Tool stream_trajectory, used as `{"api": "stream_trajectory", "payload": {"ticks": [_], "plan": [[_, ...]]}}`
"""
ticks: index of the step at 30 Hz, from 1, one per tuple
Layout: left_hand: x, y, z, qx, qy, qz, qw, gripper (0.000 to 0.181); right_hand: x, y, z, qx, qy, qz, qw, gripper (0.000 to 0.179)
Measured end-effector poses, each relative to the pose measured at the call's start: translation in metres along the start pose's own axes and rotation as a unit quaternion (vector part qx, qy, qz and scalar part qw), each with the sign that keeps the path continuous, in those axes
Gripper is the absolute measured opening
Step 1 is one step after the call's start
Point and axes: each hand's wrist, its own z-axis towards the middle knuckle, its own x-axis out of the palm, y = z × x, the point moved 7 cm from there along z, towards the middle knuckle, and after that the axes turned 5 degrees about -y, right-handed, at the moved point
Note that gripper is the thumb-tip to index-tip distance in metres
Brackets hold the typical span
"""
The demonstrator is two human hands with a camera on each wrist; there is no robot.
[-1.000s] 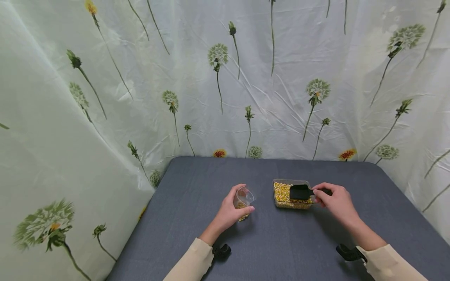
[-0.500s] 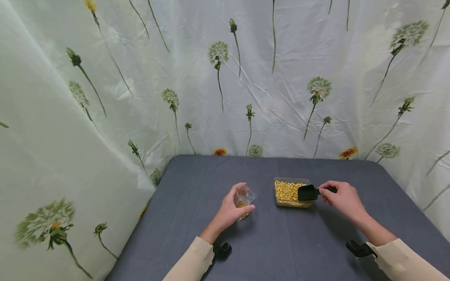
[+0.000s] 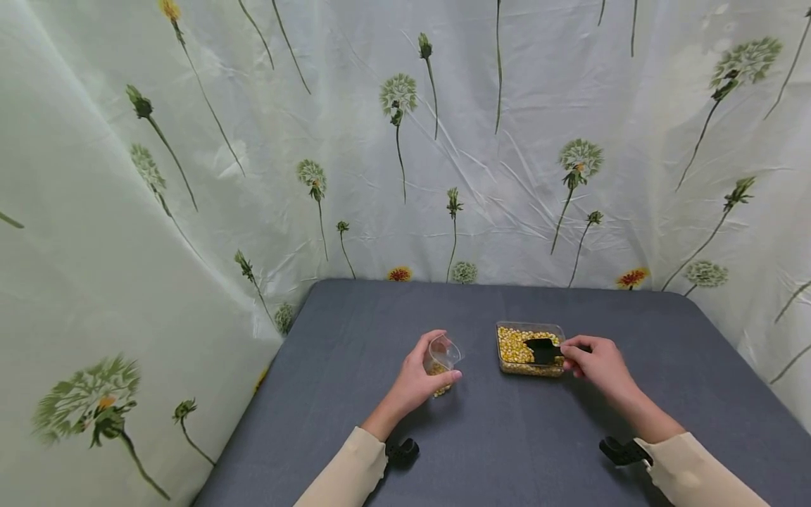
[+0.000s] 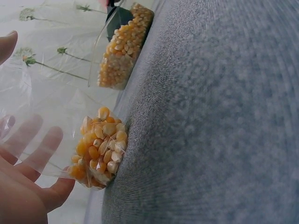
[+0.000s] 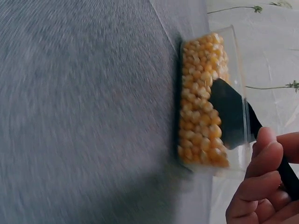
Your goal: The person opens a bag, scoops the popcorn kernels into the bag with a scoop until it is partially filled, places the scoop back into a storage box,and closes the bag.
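Note:
A clear plastic bag (image 4: 96,149) with corn kernels in its bottom stands on the table, its mouth spread wide. My left hand (image 3: 418,373) holds it, thumb on one side and fingers round the other; fingers show through the film in the left wrist view. To its right is a clear rectangular container (image 3: 531,372) of yellow and pale corn kernels (image 5: 201,107). My right hand (image 3: 595,362) grips the handle of a small black scoop (image 5: 229,112). The scoop's blade is inside the container, its front edge down among the kernels.
A dark grey cloth-covered table (image 3: 380,310) lies under everything. Behind it and at the left hangs a pale curtain (image 3: 355,141) printed with dandelions. Dark wrist straps (image 3: 402,452) sit at both sleeves.
The right hand drew the scoop rightward toward the container's edge, then moved it back left, the blade now lower in the kernels. The left hand and bag stay almost still.

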Motion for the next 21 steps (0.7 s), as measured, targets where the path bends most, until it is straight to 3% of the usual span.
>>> {"api": "stream_trajectory", "payload": {"ticks": [3,10,14,21], "plan": [[0.000,0.000,0.000,0.001,0.000,-0.001,1.0000,0.071,0.005,-0.002,0.001,0.019,-0.006,0.024,0.9995,0.031],[-0.001,-0.005,-0.001,-0.001,-0.002,0.001,1.0000,0.070,0.014,0.007,0.003,0.007,-0.006,-0.032,0.9994,0.027],[-0.001,-0.005,0.000,0.000,-0.004,0.007,1.0000,0.070,0.015,0.012,0.004,0.001,0.001,-0.036,0.9993,0.028],[0.002,0.026,0.007,-0.005,-0.014,0.011,0.9998,0.074,0.013,0.001,0.000,0.031,0.012,0.021,0.9992,0.036]]}}
